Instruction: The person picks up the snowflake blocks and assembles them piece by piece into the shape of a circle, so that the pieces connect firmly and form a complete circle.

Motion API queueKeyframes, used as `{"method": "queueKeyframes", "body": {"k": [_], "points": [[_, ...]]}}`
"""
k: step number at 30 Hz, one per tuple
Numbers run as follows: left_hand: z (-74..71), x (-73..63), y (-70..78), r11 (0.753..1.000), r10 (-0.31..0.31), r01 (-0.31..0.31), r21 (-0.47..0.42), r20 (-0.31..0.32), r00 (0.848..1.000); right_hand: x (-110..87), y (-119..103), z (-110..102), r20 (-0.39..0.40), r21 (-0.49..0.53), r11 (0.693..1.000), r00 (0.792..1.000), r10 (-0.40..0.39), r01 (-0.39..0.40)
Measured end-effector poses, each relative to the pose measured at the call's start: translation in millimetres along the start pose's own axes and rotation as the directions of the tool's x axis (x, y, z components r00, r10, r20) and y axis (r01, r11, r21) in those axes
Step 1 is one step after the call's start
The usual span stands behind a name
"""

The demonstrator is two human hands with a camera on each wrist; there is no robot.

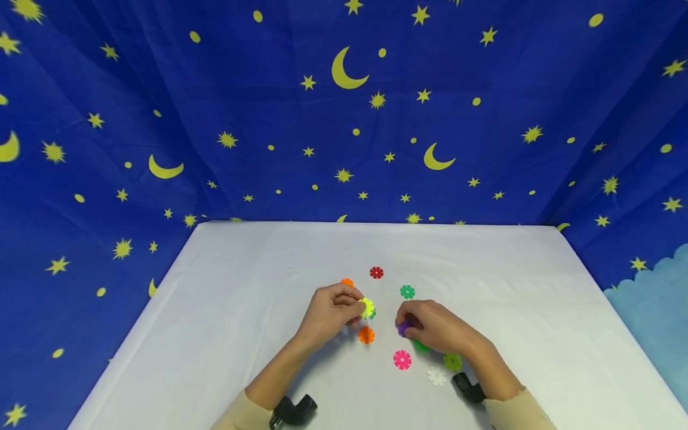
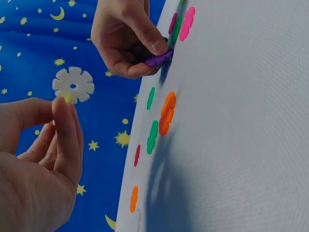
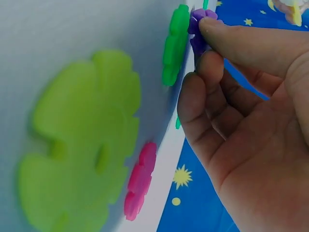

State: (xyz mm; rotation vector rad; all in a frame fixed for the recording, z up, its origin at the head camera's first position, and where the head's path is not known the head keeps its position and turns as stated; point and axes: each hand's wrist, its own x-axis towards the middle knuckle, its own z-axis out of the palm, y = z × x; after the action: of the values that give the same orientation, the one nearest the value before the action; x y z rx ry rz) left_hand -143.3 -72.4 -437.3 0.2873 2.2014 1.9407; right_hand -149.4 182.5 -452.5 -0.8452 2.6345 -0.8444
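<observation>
My left hand (image 1: 334, 312) pinches a yellow notched interlocking disc (image 1: 367, 307) between thumb and fingertips, raised above the table; in the left wrist view this disc (image 2: 73, 85) looks pale. To its right, my right hand (image 1: 436, 325) pinches a purple notched disc (image 3: 197, 29) close to the tabletop. The two held discs are apart. Beside the right hand lie a green disc (image 3: 176, 46), a lime disc (image 1: 452, 362) and a pink disc (image 1: 402, 359). An orange disc (image 1: 366, 335) lies just below the left hand, and another green disc is partly hidden behind the yellow one.
Farther back on the white table (image 1: 258, 269) lie a red disc (image 1: 377, 273), a green disc (image 1: 407, 291) and a partly covered orange disc (image 1: 347, 282). A white disc (image 1: 437, 376) sits near the right wrist. Blue star-patterned cloth (image 1: 290, 107) hangs behind the table and at its sides.
</observation>
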Motion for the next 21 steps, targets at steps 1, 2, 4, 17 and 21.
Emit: {"method": "queueKeyframes", "body": {"k": [1, 2, 4, 17, 21], "points": [[-0.2, 0.5, -1.1, 1.000, -0.001, 0.001, -0.006, 0.002, 1.000, 0.3, 0.3, -0.2, 0.007, 0.009, 1.000, 1.000, -0.006, 0.006], [-0.5, 0.8, -2.0, 1.000, -0.001, 0.001, -0.008, 0.004, 1.000, 0.7, 0.7, -0.3, 0.012, 0.017, 1.000, 1.000, -0.013, 0.013], [-0.9, 1.3, -3.4, 1.000, -0.007, 0.007, -0.024, 0.015, 1.000, 1.2, 0.8, -0.4, 0.011, 0.030, 0.999, 1.000, -0.016, 0.015], [-1.8, 1.6, -5.9, 0.999, -0.013, 0.016, -0.042, 0.072, 0.997, 0.9, -5.3, -7.2, -0.184, 0.137, 0.990, 0.983, -0.019, 0.045], [-1.5, 2.3, -6.3, 0.999, -0.002, 0.006, -0.045, 0.083, 0.997, 1.6, -6.4, -7.8, -0.219, 0.169, 0.981, 0.974, -0.057, 0.095]]}}
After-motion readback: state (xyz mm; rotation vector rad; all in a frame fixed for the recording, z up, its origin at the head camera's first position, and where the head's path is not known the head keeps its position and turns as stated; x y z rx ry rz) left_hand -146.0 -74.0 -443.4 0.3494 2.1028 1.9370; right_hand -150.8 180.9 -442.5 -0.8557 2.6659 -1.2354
